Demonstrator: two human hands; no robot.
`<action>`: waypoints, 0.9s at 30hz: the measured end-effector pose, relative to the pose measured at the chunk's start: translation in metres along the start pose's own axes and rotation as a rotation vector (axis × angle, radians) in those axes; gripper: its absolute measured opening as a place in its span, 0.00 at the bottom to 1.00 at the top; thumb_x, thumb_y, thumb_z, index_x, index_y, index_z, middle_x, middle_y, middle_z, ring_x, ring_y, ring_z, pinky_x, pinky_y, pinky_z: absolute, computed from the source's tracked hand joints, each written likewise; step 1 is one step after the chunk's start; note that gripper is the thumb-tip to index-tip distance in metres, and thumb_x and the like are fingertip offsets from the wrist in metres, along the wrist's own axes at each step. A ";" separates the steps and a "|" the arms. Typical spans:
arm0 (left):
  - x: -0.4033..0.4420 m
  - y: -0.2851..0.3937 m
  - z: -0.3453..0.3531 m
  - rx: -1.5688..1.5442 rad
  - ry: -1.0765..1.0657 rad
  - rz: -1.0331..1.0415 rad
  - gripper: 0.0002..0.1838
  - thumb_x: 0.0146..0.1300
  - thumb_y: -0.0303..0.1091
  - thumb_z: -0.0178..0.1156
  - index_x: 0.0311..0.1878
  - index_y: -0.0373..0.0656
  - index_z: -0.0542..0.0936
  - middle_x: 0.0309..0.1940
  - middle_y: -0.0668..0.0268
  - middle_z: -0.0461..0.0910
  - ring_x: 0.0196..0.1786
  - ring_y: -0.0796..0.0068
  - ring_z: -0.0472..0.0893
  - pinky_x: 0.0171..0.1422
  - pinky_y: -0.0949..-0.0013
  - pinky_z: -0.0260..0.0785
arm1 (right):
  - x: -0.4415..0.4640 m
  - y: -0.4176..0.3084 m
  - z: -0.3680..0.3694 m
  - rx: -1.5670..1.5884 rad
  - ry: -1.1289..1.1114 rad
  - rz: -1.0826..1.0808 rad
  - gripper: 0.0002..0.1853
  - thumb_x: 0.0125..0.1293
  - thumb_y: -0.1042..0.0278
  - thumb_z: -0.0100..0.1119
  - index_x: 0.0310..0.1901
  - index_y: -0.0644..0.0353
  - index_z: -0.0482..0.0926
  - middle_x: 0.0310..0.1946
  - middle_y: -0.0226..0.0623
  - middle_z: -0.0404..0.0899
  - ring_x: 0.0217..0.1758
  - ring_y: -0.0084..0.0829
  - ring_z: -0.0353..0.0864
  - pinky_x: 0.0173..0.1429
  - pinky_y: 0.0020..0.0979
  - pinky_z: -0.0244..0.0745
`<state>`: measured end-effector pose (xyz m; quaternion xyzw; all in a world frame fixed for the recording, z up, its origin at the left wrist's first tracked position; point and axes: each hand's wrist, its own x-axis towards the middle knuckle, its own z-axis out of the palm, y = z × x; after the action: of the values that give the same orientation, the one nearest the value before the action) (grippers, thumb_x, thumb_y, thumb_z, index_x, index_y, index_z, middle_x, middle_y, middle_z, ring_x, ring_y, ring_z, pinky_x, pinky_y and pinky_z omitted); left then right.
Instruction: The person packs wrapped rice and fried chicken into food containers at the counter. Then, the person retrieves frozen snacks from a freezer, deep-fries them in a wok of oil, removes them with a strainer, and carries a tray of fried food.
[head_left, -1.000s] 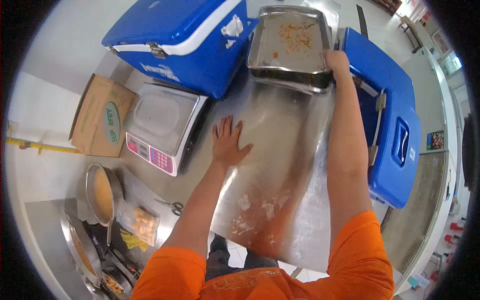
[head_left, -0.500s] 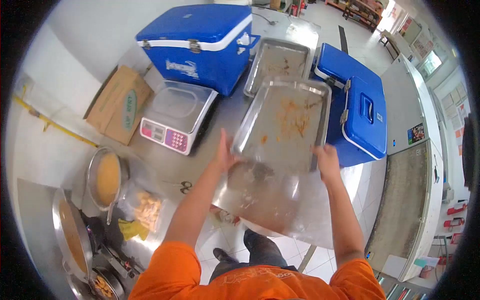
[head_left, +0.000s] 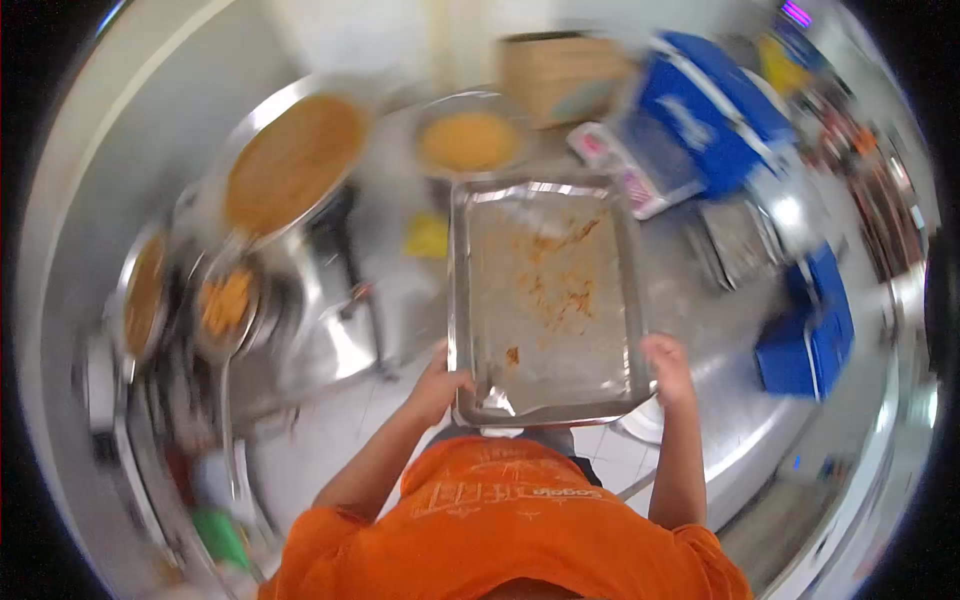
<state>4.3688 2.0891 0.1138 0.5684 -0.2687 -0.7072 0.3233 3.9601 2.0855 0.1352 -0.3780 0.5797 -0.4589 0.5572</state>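
A rectangular metal tray [head_left: 490, 300] with orange-brown food stains is held in front of my body, its near end close to my orange shirt. My left hand [head_left: 437, 388] grips its left rim near the close corner, the thumb over the edge. On the opposite side my right hand [head_left: 668, 365] has hold of the right rim; its fingers under the tray are hidden. Beyond the tray's far end sits a bowl of yellow-orange liquid [head_left: 468, 140]. A yellow cloth [head_left: 427, 235] lies just left of the tray.
On the left stand a large pan of brown liquid [head_left: 295, 165] and a pot with orange food pieces [head_left: 228, 302]. At the back are a cardboard box [head_left: 560, 75], a scale [head_left: 625, 175] and a blue cooler [head_left: 700, 110]. Another blue cooler [head_left: 815, 330] is at right.
The tray has been lifted from the table and brought close to my body. My view has turned left towards the pans, blurring the surroundings. Both hands are now on the tray.
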 end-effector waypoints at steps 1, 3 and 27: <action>-0.044 0.028 -0.003 -0.097 0.172 -0.039 0.30 0.51 0.23 0.63 0.62 0.40 0.75 0.39 0.61 0.82 0.40 0.71 0.80 0.42 0.70 0.73 | 0.008 -0.015 0.029 0.139 -0.006 -0.029 0.12 0.75 0.61 0.62 0.44 0.63 0.83 0.43 0.29 0.85 0.44 0.19 0.79 0.45 0.29 0.75; -0.095 0.036 -0.047 -0.228 0.243 0.200 0.25 0.53 0.23 0.63 0.57 0.42 0.79 0.40 0.60 0.82 0.43 0.67 0.81 0.49 0.66 0.75 | 0.023 -0.031 0.104 0.191 -0.018 0.147 0.13 0.77 0.63 0.59 0.53 0.63 0.81 0.51 0.34 0.84 0.51 0.23 0.82 0.56 0.30 0.77; -0.358 -0.221 -0.336 -0.772 1.483 0.694 0.13 0.53 0.26 0.57 0.44 0.41 0.74 0.39 0.65 0.76 0.40 0.70 0.77 0.44 0.65 0.71 | -0.087 0.083 0.610 0.182 -1.077 0.807 0.08 0.72 0.69 0.63 0.47 0.54 0.74 0.27 0.25 0.70 0.23 0.21 0.69 0.26 0.26 0.68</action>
<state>4.7157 2.5013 0.1037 0.6171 0.1084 -0.0629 0.7768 4.5797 2.1254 0.1076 -0.2595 0.2759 -0.0098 0.9254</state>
